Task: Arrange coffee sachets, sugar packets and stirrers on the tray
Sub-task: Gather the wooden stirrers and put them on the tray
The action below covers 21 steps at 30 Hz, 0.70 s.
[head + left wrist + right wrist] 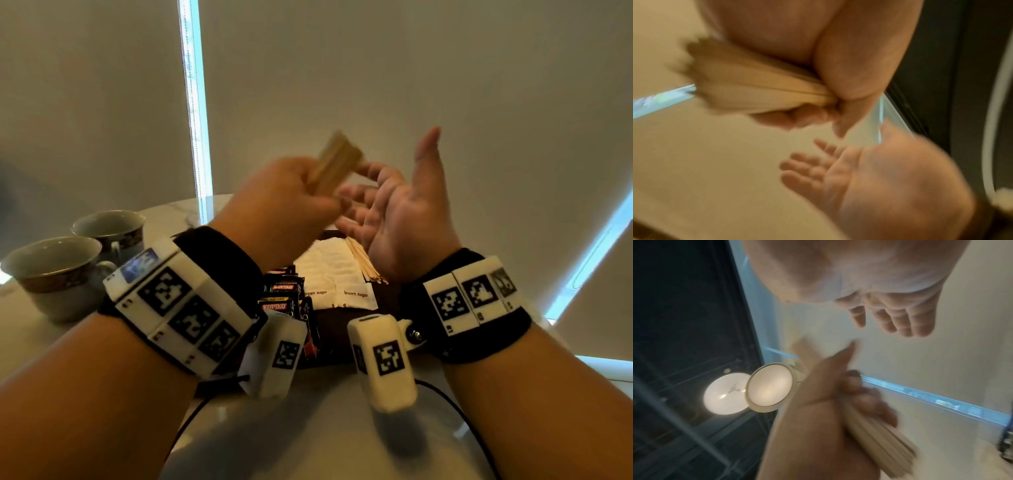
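Stirrers in hand, held up over the tray, not yet laid down.

The left hand [291, 195] grips a bundle of wooden stirrers [337, 161] in the air; the right hand [400, 212] is spread, palm up, just beside it. Below on the dark tray [387, 294] lie coffee sachets [282, 298], sugar packets [334, 274] and more stirrers. Next, I'd guess, squaring the bundle against the palm, then lowering it beside those.
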Motion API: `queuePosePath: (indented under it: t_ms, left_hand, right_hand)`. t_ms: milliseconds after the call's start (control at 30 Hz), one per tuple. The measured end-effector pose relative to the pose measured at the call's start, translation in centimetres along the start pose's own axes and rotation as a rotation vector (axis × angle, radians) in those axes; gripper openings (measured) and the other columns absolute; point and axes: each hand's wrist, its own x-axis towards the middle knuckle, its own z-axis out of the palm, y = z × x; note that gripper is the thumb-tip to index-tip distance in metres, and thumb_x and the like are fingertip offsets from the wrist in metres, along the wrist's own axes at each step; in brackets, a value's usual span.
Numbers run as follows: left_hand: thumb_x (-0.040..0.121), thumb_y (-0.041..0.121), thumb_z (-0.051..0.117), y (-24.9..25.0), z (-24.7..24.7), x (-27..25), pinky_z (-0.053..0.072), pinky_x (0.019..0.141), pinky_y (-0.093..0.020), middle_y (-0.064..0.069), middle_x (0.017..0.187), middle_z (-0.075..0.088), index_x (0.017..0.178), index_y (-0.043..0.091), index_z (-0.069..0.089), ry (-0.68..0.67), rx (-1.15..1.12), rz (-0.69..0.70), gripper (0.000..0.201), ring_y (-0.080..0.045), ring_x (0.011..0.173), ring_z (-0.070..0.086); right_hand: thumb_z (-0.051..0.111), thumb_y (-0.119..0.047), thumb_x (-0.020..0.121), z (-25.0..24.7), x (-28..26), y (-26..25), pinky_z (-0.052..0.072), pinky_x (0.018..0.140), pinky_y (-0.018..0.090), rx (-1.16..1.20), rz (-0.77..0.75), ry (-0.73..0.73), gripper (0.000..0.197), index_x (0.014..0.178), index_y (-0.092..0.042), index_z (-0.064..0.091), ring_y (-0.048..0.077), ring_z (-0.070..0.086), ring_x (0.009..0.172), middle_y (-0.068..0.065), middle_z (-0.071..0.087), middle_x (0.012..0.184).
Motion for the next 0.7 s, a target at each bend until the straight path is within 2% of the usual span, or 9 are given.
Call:
queuePosePath:
  t_ms: [100,167,233,267,333,433,567,633,700]
  left_hand:
    - [0.094,0.027,0.072,0.0,-0.5,0.4,0.052,0.054,-0.035,0.003,0.056,0.056,0.072,0.027,0.058,0.315,-0.491,0.082,0.025,-0.019,0.051,0.056]
    - [0.093,0.026,0.07,0.1,-0.4,0.4,0.052,0.061,-0.047,0.003,0.055,0.054,0.067,0.029,0.06,0.356,-0.617,0.145,0.028,-0.025,0.054,0.054]
    - [0.094,0.023,0.07,0.0,0.0,0.2,0.052,0.06,-0.044,0.002,0.055,0.054,0.071,0.026,0.057,0.344,-0.621,0.161,0.026,-0.024,0.054,0.054]
    - [0.095,0.021,0.07,-0.2,0.3,0.1,0.052,0.056,-0.039,0.003,0.054,0.054,0.073,0.023,0.055,0.33,-0.583,0.157,0.026,-0.022,0.054,0.055]
    - [0.096,0.02,0.071,-0.6,1.0,-0.1,0.049,0.051,-0.03,0.003,0.055,0.054,0.074,0.02,0.053,0.283,-0.504,0.138,0.028,-0.018,0.053,0.056]
    - [0.096,0.021,0.07,-0.9,1.2,-0.2,0.05,0.052,-0.024,0.003,0.057,0.054,0.079,0.015,0.054,0.242,-0.448,0.099,0.024,-0.015,0.054,0.058]
    - [0.097,0.023,0.068,-0.8,0.7,0.0,0.055,0.057,-0.026,-0.001,0.065,0.058,0.084,0.013,0.056,0.259,-0.536,0.042,0.02,-0.016,0.062,0.062]
    - [0.098,0.028,0.066,-0.9,0.6,0.1,0.058,0.06,-0.029,0.003,0.068,0.06,0.084,0.015,0.057,0.238,-0.611,-0.046,0.02,-0.012,0.066,0.065]
    - [0.098,0.032,0.065,-0.9,0.6,0.1,0.058,0.061,-0.029,0.006,0.072,0.065,0.092,0.014,0.061,0.18,-0.727,-0.164,0.02,-0.008,0.065,0.068]
  right_hand:
    - [0.024,-0.089,0.083,-0.5,0.9,1.2,0.035,0.111,0.06,0.129,0.271,-0.145,0.108,0.148,-0.004,0.036,0.055,0.039,0.136,0.041,0.037,0.146]
    - [0.026,-0.09,0.081,-0.6,0.9,1.8,0.037,0.109,0.06,0.238,0.472,-0.319,0.117,0.152,0.003,0.024,0.058,0.038,0.135,0.046,0.036,0.144]
    - [0.026,-0.089,0.082,-0.6,0.8,2.1,0.037,0.111,0.06,0.384,0.579,-0.414,0.121,0.153,0.009,0.017,0.058,0.037,0.136,0.046,0.036,0.144]
    - [0.026,-0.088,0.082,-0.5,0.8,2.1,0.036,0.113,0.059,0.437,0.596,-0.429,0.121,0.15,0.011,0.021,0.057,0.038,0.136,0.044,0.038,0.144]
    - [0.029,-0.086,0.085,-0.4,0.6,2.0,0.035,0.116,0.054,0.539,0.562,-0.449,0.113,0.148,0.008,0.033,0.051,0.046,0.132,0.038,0.048,0.14]
    - [0.035,-0.082,0.086,0.1,-0.2,1.5,0.036,0.114,0.05,0.585,0.468,-0.471,0.104,0.148,0.001,0.038,0.047,0.059,0.118,0.031,0.057,0.131]
    - [0.052,-0.059,0.089,-0.1,-0.5,1.0,0.036,0.114,0.052,0.407,0.356,-0.491,0.078,0.137,0.001,0.043,0.039,0.051,0.122,0.022,0.049,0.131]
    - [0.058,-0.038,0.087,-0.3,-0.4,0.6,0.048,0.097,0.047,0.141,0.217,-0.441,0.058,0.13,-0.001,0.05,0.034,0.059,0.105,0.02,0.055,0.117]
    - [0.059,-0.024,0.084,-0.5,-0.4,0.2,0.053,0.079,0.038,-0.068,0.115,-0.422,0.044,0.121,-0.001,0.056,0.029,0.064,0.087,0.017,0.063,0.101]
